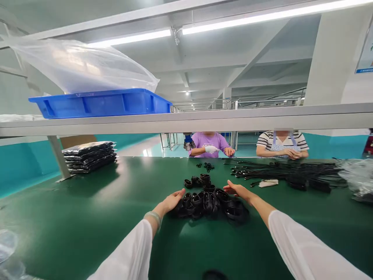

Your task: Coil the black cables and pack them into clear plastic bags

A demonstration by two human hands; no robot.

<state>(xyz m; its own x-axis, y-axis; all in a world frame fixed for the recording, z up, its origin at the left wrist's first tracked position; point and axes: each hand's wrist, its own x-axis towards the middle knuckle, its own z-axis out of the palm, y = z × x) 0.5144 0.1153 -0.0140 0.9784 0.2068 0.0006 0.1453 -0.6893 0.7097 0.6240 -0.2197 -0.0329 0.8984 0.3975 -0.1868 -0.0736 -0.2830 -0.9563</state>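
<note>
Glossy black coiled cables, looped into rounded bundles (211,204), lie heaped mid-table; they overlap too much to count. The left hand (174,200) touches the heap's left edge, fingers extended together; whether it grips a coil I cannot tell. The right hand (234,189) is at the heap's right side, open, thumb apart from its fingers. Behind the heap are small black rings (208,167), too small to count. All rest on one smooth, slightly shiny green tabletop (140,241).

To the right lie many thin straight black cables (262,171), one small whitish piece (268,183) and one crumpled clear plastic bag (358,177). To the left is one stack of flat, shiny black plastic packets (89,156). Above, one blue plastic tray (101,104) holds translucent sheeting (84,68) on a pale shelf (204,120). Two people sit opposite, one in purple (208,144), one in stripes (282,144).
</note>
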